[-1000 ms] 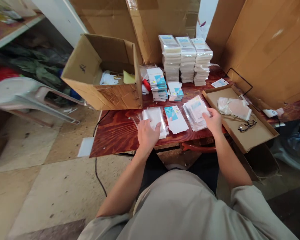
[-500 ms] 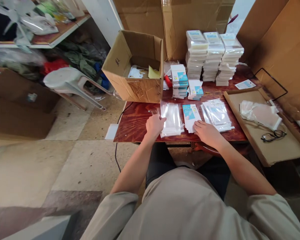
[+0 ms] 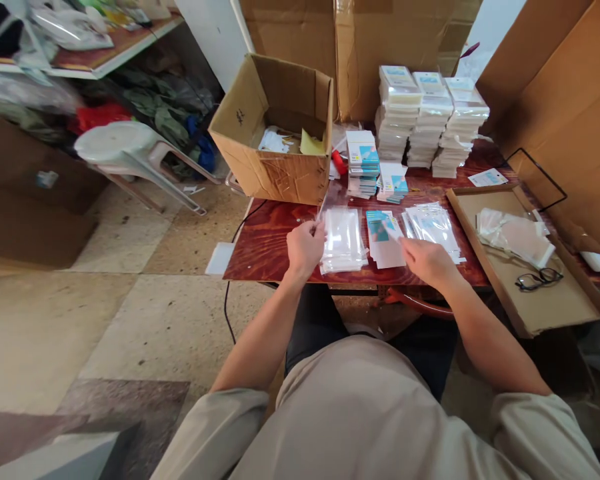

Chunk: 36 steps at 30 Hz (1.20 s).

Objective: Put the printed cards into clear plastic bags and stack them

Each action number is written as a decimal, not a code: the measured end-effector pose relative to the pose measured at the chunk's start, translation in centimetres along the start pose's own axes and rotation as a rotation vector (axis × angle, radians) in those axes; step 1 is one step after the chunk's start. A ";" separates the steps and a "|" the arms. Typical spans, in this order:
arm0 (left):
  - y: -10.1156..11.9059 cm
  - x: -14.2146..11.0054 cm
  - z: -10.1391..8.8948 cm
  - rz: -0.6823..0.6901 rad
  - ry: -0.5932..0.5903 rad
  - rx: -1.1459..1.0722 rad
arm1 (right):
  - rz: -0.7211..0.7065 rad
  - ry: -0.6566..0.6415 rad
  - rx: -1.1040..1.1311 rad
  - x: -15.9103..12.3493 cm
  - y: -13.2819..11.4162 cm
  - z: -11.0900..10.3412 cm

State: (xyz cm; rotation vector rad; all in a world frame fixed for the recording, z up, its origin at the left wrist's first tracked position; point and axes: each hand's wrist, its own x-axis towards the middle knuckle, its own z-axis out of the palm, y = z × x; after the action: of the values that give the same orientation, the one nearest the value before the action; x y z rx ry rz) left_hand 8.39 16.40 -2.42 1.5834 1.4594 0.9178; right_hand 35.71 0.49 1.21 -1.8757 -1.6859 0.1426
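My left hand (image 3: 305,249) is closed in a pinch on a clear plastic bag (image 3: 334,199), held up at the far left corner of a pile of clear bags (image 3: 344,241). The held bag is thin and hard to make out. Between the fingers of my right hand (image 3: 427,260) is a white and blue printed card (image 3: 393,230), tilted up above a small fanned pile of the same cards (image 3: 387,255). To the right of that pile lie several card-filled clear bags (image 3: 433,227).
An open cardboard box (image 3: 275,175) stands at the table's back left. Behind the piles are card stacks (image 3: 363,160) and tall stacks of bagged cards (image 3: 399,100). A shallow cardboard tray (image 3: 555,313) with eyeglasses (image 3: 539,280) sits right. A plastic stool (image 3: 115,143) is left.
My right hand has lifted a card off the card pile and tilted it up. My left hand has raised a clear bag slightly from the bag pile. The view has shifted a little.
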 end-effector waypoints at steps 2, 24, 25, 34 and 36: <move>0.1 -0.3 1.0 -0.082 0.012 -0.401 | 0.092 0.259 0.087 -1.2 -1.1 -1.0; 4.1 -8.8 5.3 -0.194 -0.230 -0.993 | 0.599 0.370 0.945 -6.1 -6.0 5.5; 4.3 -9.2 5.3 -0.193 -0.256 -1.000 | 0.593 0.391 0.981 -5.9 -5.9 6.1; 3.7 -10.7 5.1 -0.171 -0.346 -0.892 | 0.500 0.366 1.050 -4.2 -7.2 7.7; 3.6 -10.0 4.5 -0.106 -0.270 -0.880 | 0.519 0.405 0.999 -4.4 -7.4 7.4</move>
State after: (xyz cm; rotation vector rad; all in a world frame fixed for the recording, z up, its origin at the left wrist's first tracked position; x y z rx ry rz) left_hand 13.19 5.96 -1.19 0.9103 0.7592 1.0346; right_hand 25.04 -0.95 -2.44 -1.3585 -0.6026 0.6320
